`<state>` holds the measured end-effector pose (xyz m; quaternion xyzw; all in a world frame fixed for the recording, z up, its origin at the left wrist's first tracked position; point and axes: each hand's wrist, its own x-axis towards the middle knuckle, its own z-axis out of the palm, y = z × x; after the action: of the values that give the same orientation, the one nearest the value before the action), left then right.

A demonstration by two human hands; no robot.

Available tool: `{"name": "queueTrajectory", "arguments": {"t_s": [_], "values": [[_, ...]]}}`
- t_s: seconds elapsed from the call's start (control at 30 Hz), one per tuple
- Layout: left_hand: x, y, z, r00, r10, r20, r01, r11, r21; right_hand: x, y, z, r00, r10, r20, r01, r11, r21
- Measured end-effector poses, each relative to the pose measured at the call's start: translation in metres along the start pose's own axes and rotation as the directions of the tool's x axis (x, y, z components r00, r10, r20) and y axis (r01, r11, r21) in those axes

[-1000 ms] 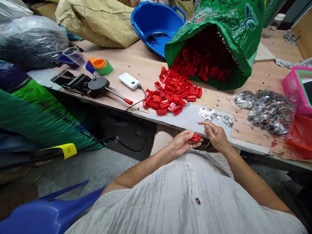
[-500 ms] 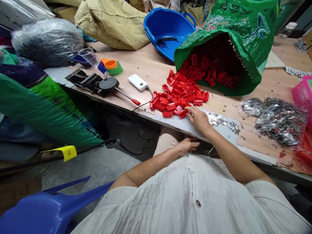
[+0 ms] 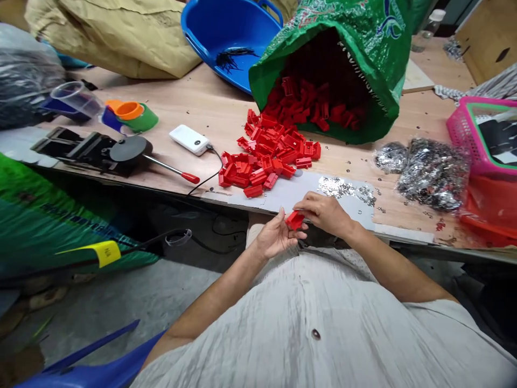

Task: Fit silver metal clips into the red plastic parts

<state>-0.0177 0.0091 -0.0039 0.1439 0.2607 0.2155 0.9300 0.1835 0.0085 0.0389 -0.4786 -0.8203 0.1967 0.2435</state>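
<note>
A small red plastic part (image 3: 294, 220) is held between my two hands, just off the table's front edge. My left hand (image 3: 275, 235) has its thumb and fingers around the part from the left, palm turned up. From the right, my right hand (image 3: 323, 212) pinches the same part by its upper end. Beyond the hands lies a pile of red plastic parts (image 3: 270, 148), spilling from the mouth of a green woven sack (image 3: 388, 64). Small shiny metal pieces (image 3: 343, 187) are spread on a pale sheet (image 3: 307, 188) behind my right hand.
At the left stands a black hand-lever tool (image 3: 131, 150) beside a white power bank (image 3: 188, 139) with a cable. A blue basin (image 3: 226, 37) sits behind. Bagged metal pieces (image 3: 434, 172) and a pink basket (image 3: 464, 134) are on the right. A blue chair (image 3: 100, 369) is at lower left.
My right hand has come back from the pile with a red plastic part. My left hand has risen from my lap to hold it too. The view has shifted right.
</note>
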Motion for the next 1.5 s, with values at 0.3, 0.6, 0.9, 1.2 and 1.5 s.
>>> {"name": "queueTrajectory", "arguments": {"t_s": [0.3, 0.6, 0.9, 1.2, 1.5], "values": [[0.014, -0.017, 0.041, 0.997, -0.075, 0.018, 0.071, 0.988, 0.139, -0.088, 0.040, -0.046, 0.894, 0.402, -0.199, -0.370, 0.912, 0.180], [0.028, -0.022, 0.056, 0.977, 0.206, -0.060, -0.187, 0.954, 0.233, -0.164, 0.096, -0.070, 0.687, 0.592, -0.421, -0.685, 0.722, -0.103], [0.020, -0.030, 0.080, 0.855, 0.514, -0.063, -0.439, 0.784, 0.440, -0.147, 0.080, -0.070, 0.655, 0.547, -0.521, -0.631, 0.776, 0.022], [0.012, -0.036, 0.082, 0.733, 0.680, 0.006, -0.481, 0.512, 0.712, -0.096, -0.011, -0.051, 0.879, 0.362, -0.311, -0.294, 0.924, 0.244], [0.011, -0.036, 0.078, 0.682, 0.725, 0.094, -0.541, 0.413, 0.733, -0.078, -0.019, -0.034, 0.940, 0.121, -0.318, -0.100, 0.992, 0.084]]}}
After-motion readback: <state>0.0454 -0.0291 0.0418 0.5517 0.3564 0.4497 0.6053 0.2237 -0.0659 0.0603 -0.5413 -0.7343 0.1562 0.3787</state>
